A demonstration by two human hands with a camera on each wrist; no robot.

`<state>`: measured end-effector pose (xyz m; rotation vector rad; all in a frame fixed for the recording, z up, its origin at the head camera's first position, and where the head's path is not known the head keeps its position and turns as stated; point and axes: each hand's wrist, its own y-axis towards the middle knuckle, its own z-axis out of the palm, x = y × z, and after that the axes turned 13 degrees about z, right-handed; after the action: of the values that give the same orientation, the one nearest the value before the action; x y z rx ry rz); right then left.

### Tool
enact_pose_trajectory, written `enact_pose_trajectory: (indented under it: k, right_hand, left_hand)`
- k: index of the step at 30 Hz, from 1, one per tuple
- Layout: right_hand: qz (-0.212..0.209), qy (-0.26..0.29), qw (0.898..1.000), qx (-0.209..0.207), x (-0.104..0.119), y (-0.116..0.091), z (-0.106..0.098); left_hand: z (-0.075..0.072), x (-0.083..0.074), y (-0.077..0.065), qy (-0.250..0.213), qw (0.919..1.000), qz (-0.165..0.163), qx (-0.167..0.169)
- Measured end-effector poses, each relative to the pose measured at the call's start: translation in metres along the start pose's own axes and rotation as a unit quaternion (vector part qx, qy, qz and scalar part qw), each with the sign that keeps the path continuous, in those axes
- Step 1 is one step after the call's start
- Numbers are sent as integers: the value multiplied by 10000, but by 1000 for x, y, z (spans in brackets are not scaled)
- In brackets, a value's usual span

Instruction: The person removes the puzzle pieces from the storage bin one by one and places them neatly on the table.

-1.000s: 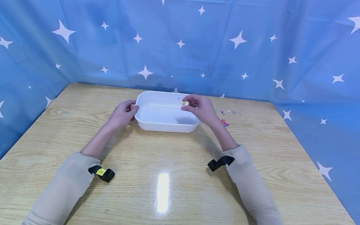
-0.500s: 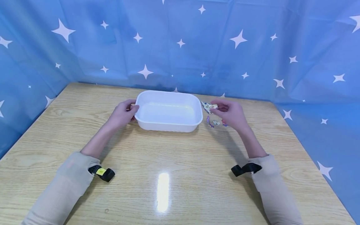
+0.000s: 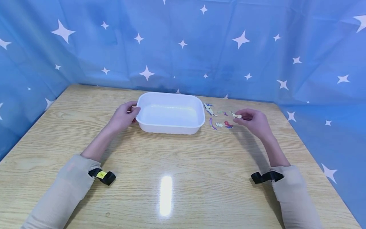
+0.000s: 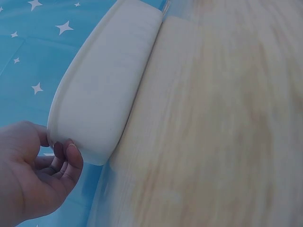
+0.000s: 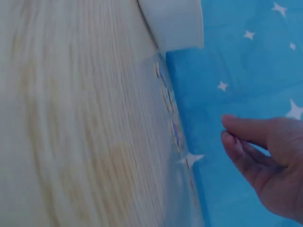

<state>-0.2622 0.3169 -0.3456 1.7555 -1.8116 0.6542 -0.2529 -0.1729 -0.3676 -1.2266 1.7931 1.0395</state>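
Note:
A white plastic basin point(image 3: 171, 129) stands on the table in the head view. My left hand point(image 3: 125, 116) grips its left end, thumb at the rim and fingers curled against the outer wall; the left wrist view shows that hand point(image 4: 40, 165) at the basin's corner. To the right of the basin, my right hand point(image 3: 254, 122) pinches a small flat cream-coloured cutout point(image 3: 236, 115) between thumb and fingertips. The cutout is hardly visible in the right wrist view, where the hand point(image 5: 270, 161) has thumb and forefinger together.
Between basin and right hand lie a cream-and-blue cutout point(image 3: 210, 110), a purple strip point(image 3: 212, 123), a small pale cutout point(image 3: 219, 124), a red-and-blue cutout point(image 3: 228, 124) and tiny coloured bits point(image 3: 225, 113). A blue star-patterned curtain point(image 3: 171, 41) hangs behind the wooden table point(image 3: 137, 171).
My right hand has moved right with the cream cutout, from over the basin to past the other cutouts, which now show. The left hand keeps its hold on the basin.

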Motion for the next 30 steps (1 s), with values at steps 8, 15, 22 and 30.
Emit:
enact_pose_trajectory:
  k: [8,15,22,30]
  right_hand:
    - [258,-222,9994,81,-15,3,-9]
    - [478,-363,9972,452,-25,5,-10]
    - [538,-610,9944,682,-30,5,-9]
    - [592,-813,9905,939,-31,6,-10]
  left_hand:
    - [0,1,-1,14,10000,55,-20]
    - [0,3,1,44,10000,45,-54]
    - [0,4,1,24,10000,51,-5]
    - [-1,4,0,7,10000,-16,0]
